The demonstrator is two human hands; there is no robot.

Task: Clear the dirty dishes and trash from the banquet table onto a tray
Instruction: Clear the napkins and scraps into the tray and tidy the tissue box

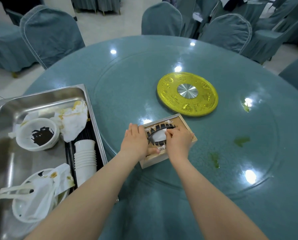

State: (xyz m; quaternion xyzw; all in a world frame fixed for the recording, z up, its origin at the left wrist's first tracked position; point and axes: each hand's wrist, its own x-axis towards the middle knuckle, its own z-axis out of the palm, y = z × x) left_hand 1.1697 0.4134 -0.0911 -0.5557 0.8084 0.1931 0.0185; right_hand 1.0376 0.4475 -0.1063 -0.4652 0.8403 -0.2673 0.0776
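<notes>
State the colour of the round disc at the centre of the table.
The disc is embossed gold with a silver metal hub, seen in the head view.

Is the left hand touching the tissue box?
Touching. The head view shows the left hand laid flat on the tissue box, its thumb pressed against the near side, while the right hand pinches the tissue.

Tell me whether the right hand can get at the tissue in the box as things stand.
Probably yes. The right hand is already at the tissue box opening, fingers pinching the white tissue; the left hand steadies the box, and nothing blocks the opening.
</notes>
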